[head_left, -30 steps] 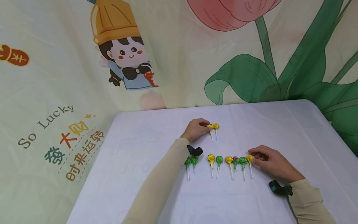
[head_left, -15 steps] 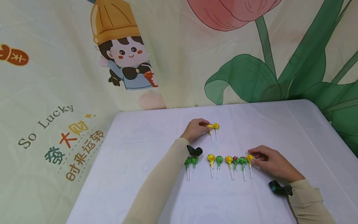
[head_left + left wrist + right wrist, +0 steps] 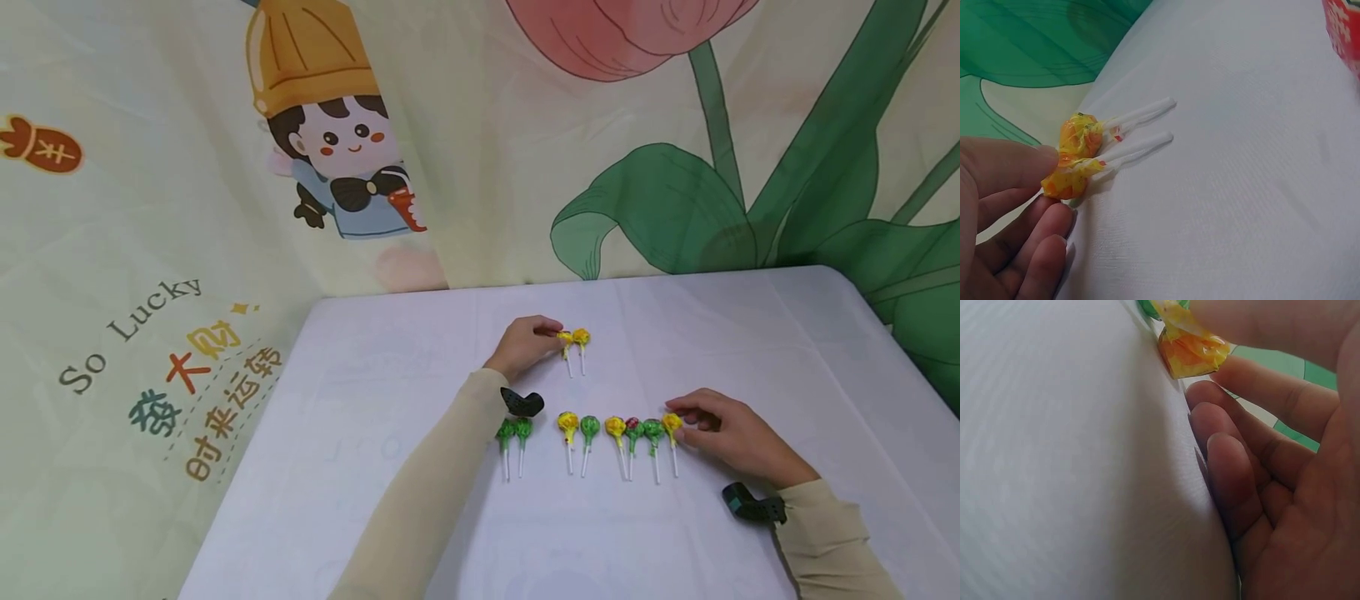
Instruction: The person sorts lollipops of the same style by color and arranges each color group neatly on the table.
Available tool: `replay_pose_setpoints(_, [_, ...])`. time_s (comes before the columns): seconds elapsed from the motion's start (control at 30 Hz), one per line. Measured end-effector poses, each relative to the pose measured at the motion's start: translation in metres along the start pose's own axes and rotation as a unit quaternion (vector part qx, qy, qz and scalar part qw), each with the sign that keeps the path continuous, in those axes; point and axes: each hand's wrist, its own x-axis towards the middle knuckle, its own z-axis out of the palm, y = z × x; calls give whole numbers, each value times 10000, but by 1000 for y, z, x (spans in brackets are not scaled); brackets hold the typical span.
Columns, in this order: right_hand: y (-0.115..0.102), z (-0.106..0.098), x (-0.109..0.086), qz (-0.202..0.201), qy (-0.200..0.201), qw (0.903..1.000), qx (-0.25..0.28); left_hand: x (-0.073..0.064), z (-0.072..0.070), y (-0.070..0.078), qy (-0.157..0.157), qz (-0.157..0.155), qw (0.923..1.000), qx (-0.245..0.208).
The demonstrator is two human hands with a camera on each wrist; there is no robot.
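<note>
Toward the back of the table, my left hand (image 3: 527, 346) pinches the wrapped head of a yellow lollipop (image 3: 1067, 181) between thumb and fingers. A second yellow lollipop (image 3: 1082, 134) lies right beside it, their white sticks side by side. Lower on the right, my right hand (image 3: 731, 435) holds the head of another yellow lollipop (image 3: 672, 423) with thumb and index finger. That one ends a group with a green lollipop (image 3: 653, 430), a red-and-green lollipop (image 3: 633, 428) and a yellow lollipop (image 3: 615, 427). The right wrist view cuts off its stick.
Left of that group lie a yellow lollipop (image 3: 567, 423) and a green lollipop (image 3: 590, 427). A pair of green lollipops (image 3: 523, 428) sits beside the left sleeve, partly hidden. The white-covered table (image 3: 405, 333) meets a printed backdrop (image 3: 487, 167) at its back edge.
The head view has shifted very slightly. Both hands and all the lollipops keep their places on the table.
</note>
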Motion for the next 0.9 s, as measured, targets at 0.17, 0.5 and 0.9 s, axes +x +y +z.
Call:
replay_pose_setpoints(0.17, [1,0,0,-10,12,10000,-29,-1,-2,0,-67,-33,9997,-237])
replay_pose_setpoints(0.5, [3,-2,0,-211,96,9997,-6,-13,-8,-1,-11,405,9970,-664])
replay_pose_setpoints(0.9, [3,-1,0,-193,70,9998,-46,-24,-12,-5,17,297,9968,-736])
